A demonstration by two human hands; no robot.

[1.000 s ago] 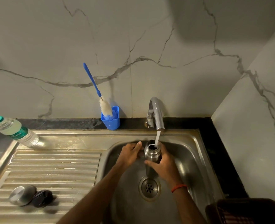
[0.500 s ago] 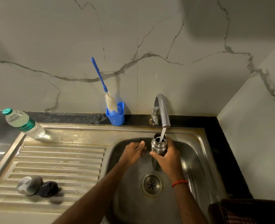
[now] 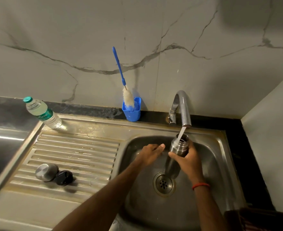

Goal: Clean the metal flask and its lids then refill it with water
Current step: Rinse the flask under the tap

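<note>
Catching the tap [image 3: 184, 105] stream, the flask [image 3: 177, 150] is gripped in the right hand [image 3: 189, 158], left hand [image 3: 151, 152] loose and empty beside it — lids [image 3: 45, 171] off on the drainboard [image 3: 80, 152], capping seemingly left.

the flask [image 3: 177, 151] is brushed steel with a dull sheen, like the scuffed, stained steel sink [image 3: 218, 155] and its ribbed drainboard [image 3: 80, 152], where a satin metal lid [image 3: 45, 172] lies beside a glossy black plastic lid [image 3: 63, 177]; the far tap [image 3: 184, 105] is shiny chrome.
</note>
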